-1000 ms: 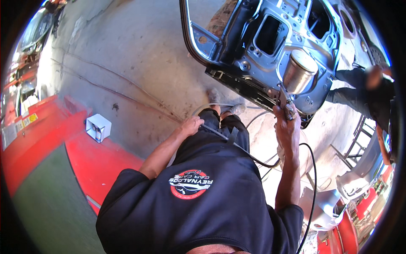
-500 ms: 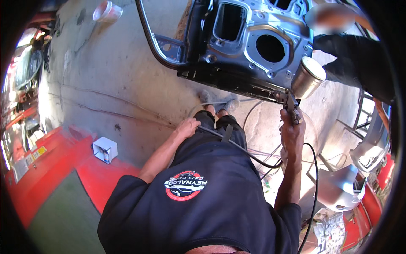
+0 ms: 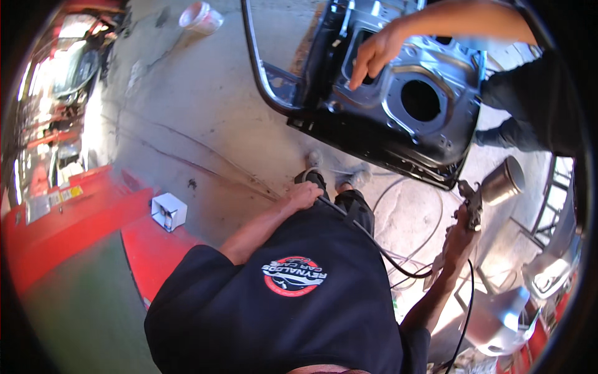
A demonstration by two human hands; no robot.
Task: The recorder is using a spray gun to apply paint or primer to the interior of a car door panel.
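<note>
My right hand (image 3: 458,240) is wrapped round the handle of a spray gun (image 3: 471,206) with a metal cup (image 3: 506,181) on it. The gun is off the near right corner of a black car door (image 3: 349,140), apart from it. My left hand (image 3: 305,195) is closed on a black air hose (image 3: 367,235), which crosses in front of my body towards my right arm. Over the door, a co-worker's hand (image 3: 380,53) reaches in from the right with a finger pointing down at the panel, beside the round opening; whether it touches cannot be told.
To the left lies a red and green body panel (image 3: 75,249) with a small white box (image 3: 169,212) on it. A pinkish bucket (image 3: 201,19) stands on the floor beyond. Loose hoses (image 3: 405,181) lie near my feet. At the right is a silver bumper-like part (image 3: 507,318).
The spray gun has moved away from the door's edge, to the right and nearer me. The co-worker's arm has come in over the door. My left hand keeps its hold on the hose.
</note>
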